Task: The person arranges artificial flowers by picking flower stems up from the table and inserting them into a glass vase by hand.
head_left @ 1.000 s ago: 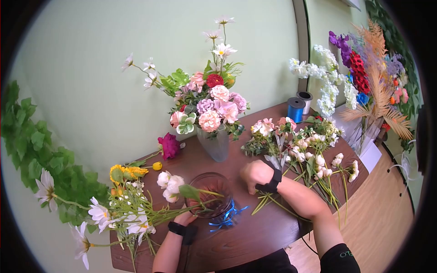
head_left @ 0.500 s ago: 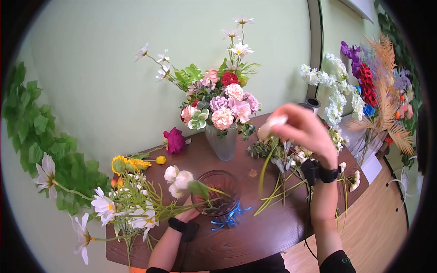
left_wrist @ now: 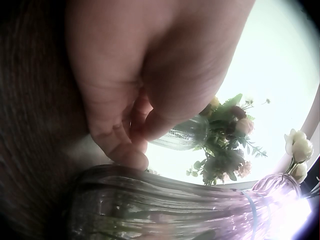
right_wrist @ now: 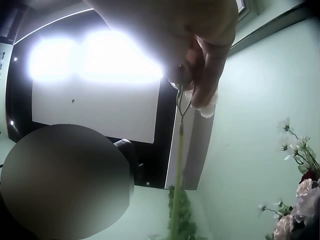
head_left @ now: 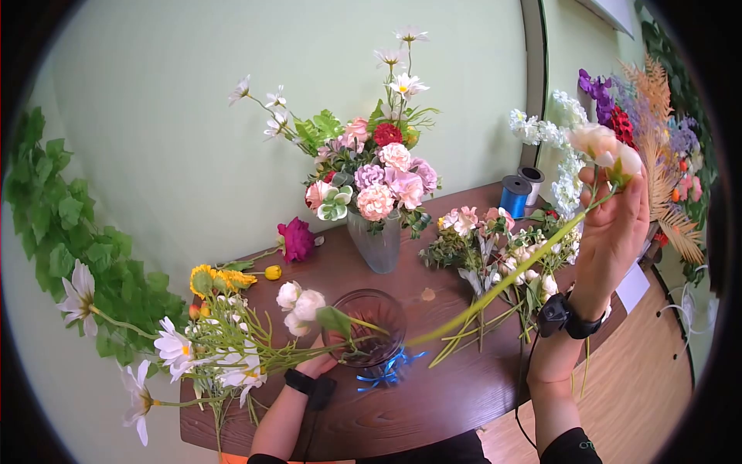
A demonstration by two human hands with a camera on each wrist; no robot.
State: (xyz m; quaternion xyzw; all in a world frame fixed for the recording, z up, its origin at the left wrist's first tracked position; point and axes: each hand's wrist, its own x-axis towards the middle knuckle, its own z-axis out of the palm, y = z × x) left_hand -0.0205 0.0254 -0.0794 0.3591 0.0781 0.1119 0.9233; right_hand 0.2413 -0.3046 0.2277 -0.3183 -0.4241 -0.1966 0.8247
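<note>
High at the right, my right hand (head_left: 617, 240) pinches an artificial flower with pale peach blossoms (head_left: 593, 143) just below its heads. Its long green stem (head_left: 510, 277) slants down toward a clear ribbed glass vase (head_left: 375, 362) tied with blue ribbon (head_left: 393, 370). In the right wrist view the stem (right_wrist: 179, 155) forks close to the fingers. My left hand (head_left: 315, 363) stays low beside the vase. The left wrist view shows that hand (left_wrist: 145, 65) with relaxed fingers, a fingertip touching the glass vase (left_wrist: 165, 205). White blossoms (head_left: 303, 305) lean out over the vase's left rim.
A full vase of mixed flowers (head_left: 375, 240) stands behind. White daisies (head_left: 176, 349) and yellow flowers (head_left: 228, 280) lie left, a magenta flower (head_left: 296, 240) farther back. Stems with white blooms (head_left: 533, 263) lie right, near a blue ribbon spool (head_left: 515, 197).
My right hand has lifted the peach flower from the pile on the right, raising it up and to the right, its stem now hanging toward the vase. The left hand remains beside the vase.
</note>
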